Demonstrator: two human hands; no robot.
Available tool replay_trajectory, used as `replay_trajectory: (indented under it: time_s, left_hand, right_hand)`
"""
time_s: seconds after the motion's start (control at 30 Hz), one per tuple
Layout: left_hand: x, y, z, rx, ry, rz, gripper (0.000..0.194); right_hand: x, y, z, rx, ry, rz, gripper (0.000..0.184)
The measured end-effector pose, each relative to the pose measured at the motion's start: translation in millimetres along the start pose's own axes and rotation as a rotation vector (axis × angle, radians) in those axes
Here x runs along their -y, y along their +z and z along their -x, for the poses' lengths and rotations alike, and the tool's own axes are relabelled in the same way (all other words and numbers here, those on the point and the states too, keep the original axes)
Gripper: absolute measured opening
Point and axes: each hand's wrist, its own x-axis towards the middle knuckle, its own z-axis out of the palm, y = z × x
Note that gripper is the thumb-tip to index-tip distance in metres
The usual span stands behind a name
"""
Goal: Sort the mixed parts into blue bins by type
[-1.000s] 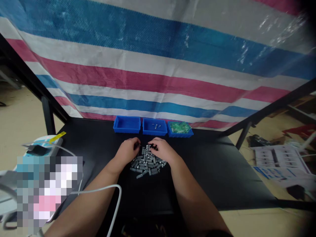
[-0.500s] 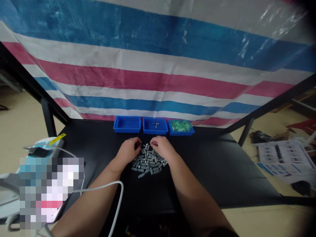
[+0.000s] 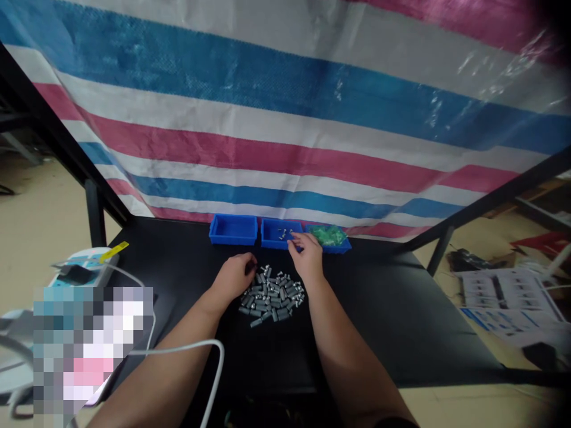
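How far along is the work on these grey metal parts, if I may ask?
Little looks done: a few small metal pieces lie in the middle blue bin. In hand: the right hand is at that bin's rim, any held piece hidden; the left hand sits beside the grey heap. Most remains there, on the black table.

Grey metal cylindrical fasteners [image 3: 272, 297] lie in one loose, flat heap.

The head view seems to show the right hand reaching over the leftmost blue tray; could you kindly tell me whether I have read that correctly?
Not quite: the head view shows the right hand reaching over the middle blue tray, not the leftmost blue tray.
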Motion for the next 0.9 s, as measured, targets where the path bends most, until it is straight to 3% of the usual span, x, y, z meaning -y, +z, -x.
replay_trajectory:
  time_s: [0.33, 0.63, 0.73, 0.9]
  left_hand:
    - [5, 1.7, -1, -0.034, -0.077, 0.048, 0.016]
    - [2, 1.3, -4, -0.165, -0.134, 0.378, 0.021]
    - [1, 4.1, -6, -0.156, -0.105, 0.583, 0.028]
    - [0, 8.3, -7, -0.095, -0.102, 0.805, 0.034]
  right_hand:
    - [30, -6, 19, 0.361, -0.106, -0.077, 0.013]
    - [45, 8, 27, 0.468, -0.124, -0.174, 0.029]
    - [48, 14, 31, 0.501, -0.137, -0.24, 0.033]
    - [48, 18, 34, 0.461, -0.074, -0.346, 0.021]
